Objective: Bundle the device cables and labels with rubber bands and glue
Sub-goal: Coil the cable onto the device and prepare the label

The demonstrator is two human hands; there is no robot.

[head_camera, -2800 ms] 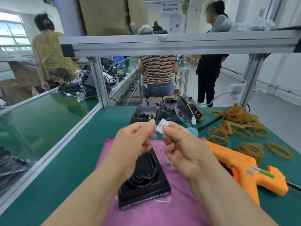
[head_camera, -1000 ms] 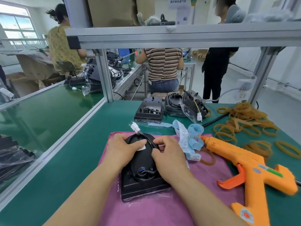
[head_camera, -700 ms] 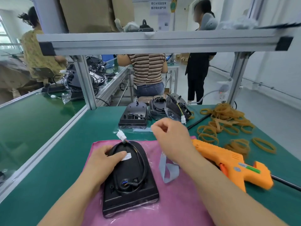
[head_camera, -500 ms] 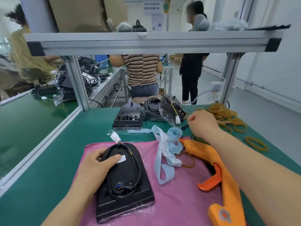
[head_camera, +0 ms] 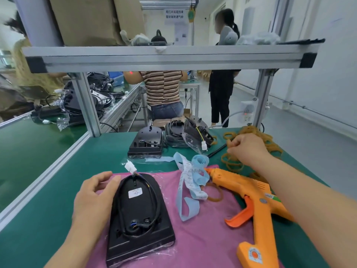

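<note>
- Under the left hand, nearest to me, lies the black device on a pink cloth. The fingers are relaxed and spread, resting along the device's left edge and gripping nothing.
- Just right of those fingertips, the cable lies looped loosely on the device's back around a white label. Its white connector pokes out past the top edge.
- Nothing ties that loop yet. My guess is that if the left hand lifts or nudges the device, the cable will spring open and need coiling again.
- Below the outstretched right forearm lies the orange glue gun, its nozzle against the blue label strip. A warm tip could mar the labels, and a dropped arm could knock the gun. One loose band lies beside the strip.
- Farther out, the right hand is extended with its knuckles up and its fingers curled down at the near edge of the rubber bands. I cannot tell whether a band is pinched.
- That heap is tangled, so a pull may drag out several bands at once or scatter them across the table.
- Beyond both hands, other devices wait at the back of the table.
</note>
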